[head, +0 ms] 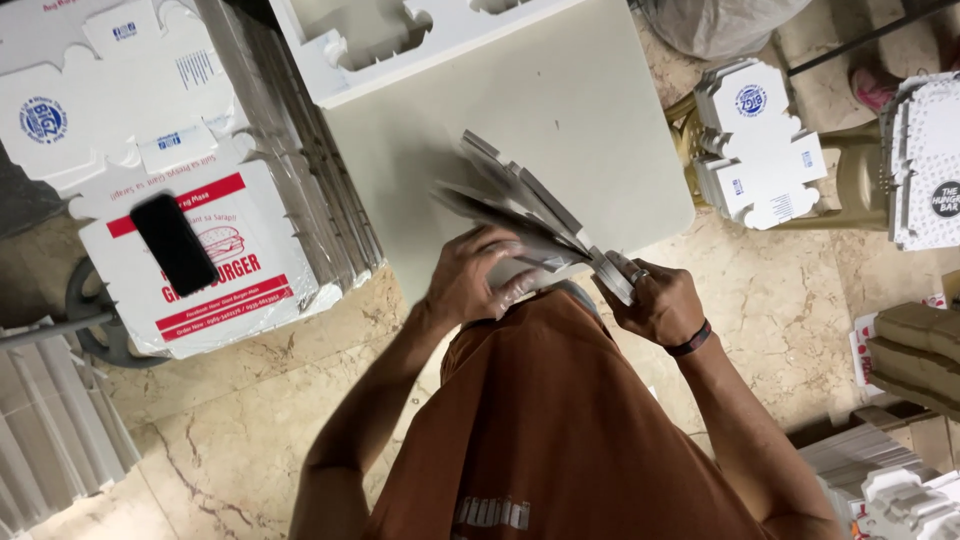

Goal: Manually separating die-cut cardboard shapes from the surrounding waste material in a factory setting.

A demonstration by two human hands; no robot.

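Cardboard blanks, flat die-cut box sheets, are fanned out between both hands just above the near edge of the pale table. The right hand is closed tight around the bunched near end of the stack, pinching it so the sheets stay gathered at one corner. The left hand curls over the stack's left side, fingers bent against the sheets, apparently to spread or count them; how firmly it grips I cannot tell. The stack's long axis runs diagonally, from the near right at the gripping hand up toward the far left, with the loose ends splayed over the table. A dark wristband sits on the right wrist. Far to the left, a black phone lies on a pile of printed burger-box blanks, and more white blanks are stacked on a stool at the right.
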